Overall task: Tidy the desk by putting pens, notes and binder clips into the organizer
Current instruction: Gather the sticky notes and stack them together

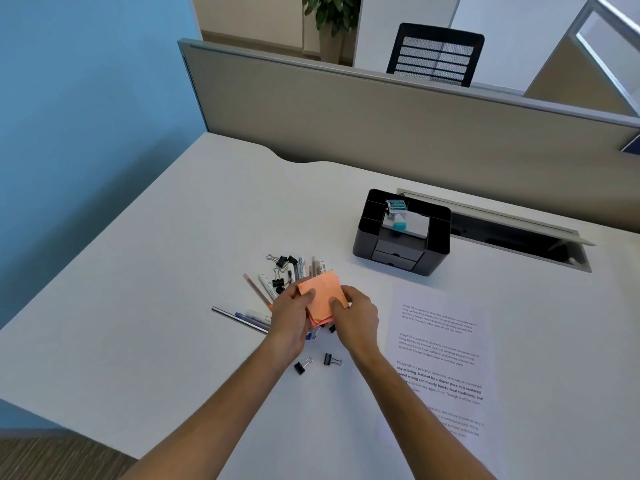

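Nearest on the white tabletop (156,306) lie two black clips (300,366), side by side and not touching, between the two bare arms. To the right lies a printed page (446,341), flat, with its long side running away from the person. Just past the clips, both hands hold up a stack of orange notes (323,296) over the pile. The left hand (289,318) pinches the left edge of the notes, thumb on top. The right hand (356,317) pinches the right edge the same way. The notes are tilted, with one corner pointing away toward the far side of the tabletop. Some pink sheets show at the bottom of the stack. Under and behind the hands is a heap of pens (266,289). Most of them fan out, pointing away and a bit left. Two or three more pens lie to the left of the left hand, running from left to right, and a thin silver one (239,320) is the longest. More black clips (281,261) sit at the far edge of the heap, mixed in with the pens. Farther back and to the right stands the dark organizer (438,251), apart from the heap. It has tall slots on its sides, small drawers in front, and a small teal and white thing (397,213) in the middle. Behind it is an open slot (512,237) in the tabletop with its flap up. Past that is a grey wall panel (346,112), and a black chair (434,55) is behind the panel.
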